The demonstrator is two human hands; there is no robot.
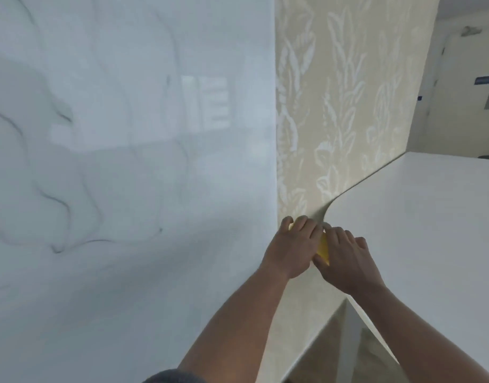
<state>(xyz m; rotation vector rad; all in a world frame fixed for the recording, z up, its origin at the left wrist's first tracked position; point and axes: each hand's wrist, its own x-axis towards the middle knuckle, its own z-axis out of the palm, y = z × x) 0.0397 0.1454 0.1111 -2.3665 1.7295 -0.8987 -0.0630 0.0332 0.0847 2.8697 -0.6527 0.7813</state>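
Note:
A small yellow tool (323, 248) shows between my two hands, mostly covered by them. My left hand (291, 248) holds it with curled fingers against the cream leaf-patterned wallpaper (334, 106). My right hand (345, 262) lies over the tool's right side, fingers bent onto it. Just above the hands, the wallpaper's right edge (325, 210) curls away from the white surface (420, 230).
A glossy white marble-look panel (127, 161) with grey veins fills the left half. A white ledge edge (348, 341) runs down below my right wrist. At the far right a pale room (464, 92) opens behind the white surface.

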